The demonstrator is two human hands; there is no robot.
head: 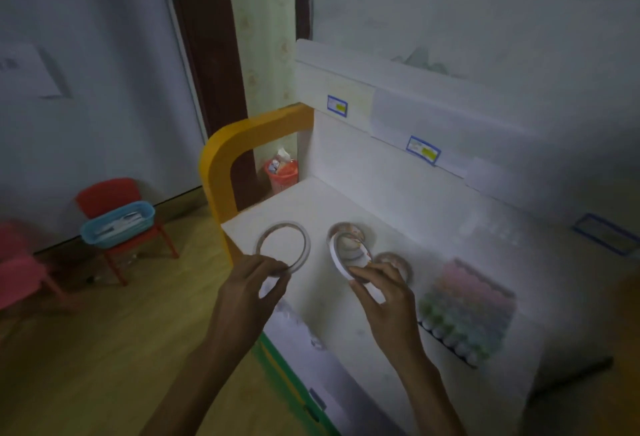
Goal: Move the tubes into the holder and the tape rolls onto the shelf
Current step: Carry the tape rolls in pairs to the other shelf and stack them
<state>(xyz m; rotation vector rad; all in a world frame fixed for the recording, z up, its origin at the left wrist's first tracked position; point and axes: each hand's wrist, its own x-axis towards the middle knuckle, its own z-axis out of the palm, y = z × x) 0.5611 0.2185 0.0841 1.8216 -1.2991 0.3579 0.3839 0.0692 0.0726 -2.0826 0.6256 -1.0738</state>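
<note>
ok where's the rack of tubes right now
In the head view the rack of tubes sits on the white shelf at the right, just right of the right hand and the patterned tape rolls.

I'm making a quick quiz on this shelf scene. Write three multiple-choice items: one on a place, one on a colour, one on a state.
1. Where does the blue basket sit?
A. on the red chair
B. on the shelf
C. on the floor

2. What colour is the curved frame left of the shelf?
A. green
B. orange
C. white

3. How is the thin tape ring being handled?
A. lying untouched
B. the left hand pinches its rim
C. both hands grip it

Key: 1 A, it rests on the seat. 2 B, plainly orange. 3 B, the right hand holds the white tape roll.
</note>
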